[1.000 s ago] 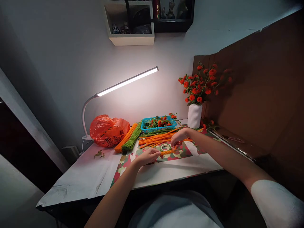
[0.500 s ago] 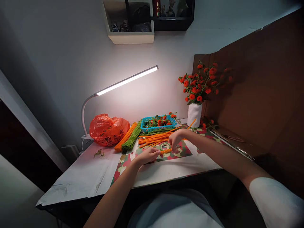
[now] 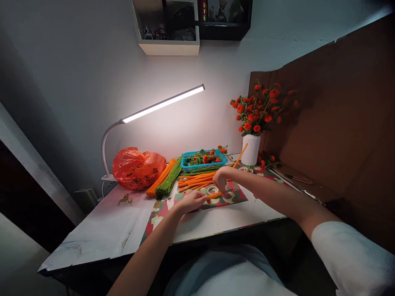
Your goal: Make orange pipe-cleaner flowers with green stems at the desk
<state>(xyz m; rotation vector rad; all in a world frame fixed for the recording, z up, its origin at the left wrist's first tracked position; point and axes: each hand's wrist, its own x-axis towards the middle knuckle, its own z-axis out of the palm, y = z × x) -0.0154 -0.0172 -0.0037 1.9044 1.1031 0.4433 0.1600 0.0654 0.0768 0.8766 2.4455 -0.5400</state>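
My left hand (image 3: 191, 201) pinches the left end of a tightly coiled orange pipe cleaner (image 3: 213, 196), held low over a camouflage-patterned mat (image 3: 237, 196). At the coil's right end is my right hand (image 3: 222, 181), wrist bent and fingers pointing down, closed on the pipe cleaner; its fingertips are partly hidden. A straight orange length (image 3: 241, 154) sticks up behind the right wrist. Just beyond the coil lies a roll of tape (image 3: 212, 190). Loose orange pipe cleaners (image 3: 194, 180) are spread behind my hands.
Orange and green pipe cleaner bundles (image 3: 168, 181) lie beside a red plastic bag (image 3: 137, 169). Behind stands a blue basket (image 3: 203, 166) holding orange flowers. A white vase (image 3: 250, 150) of flowers is at right, near a brown cardboard panel (image 3: 333, 115). A lit lamp (image 3: 163, 103) hangs over the table.
My right hand has turned and dipped slightly at the coil's right end, and the upright orange length has shifted left. My left hand keeps its hold. The whole view has shifted a little.
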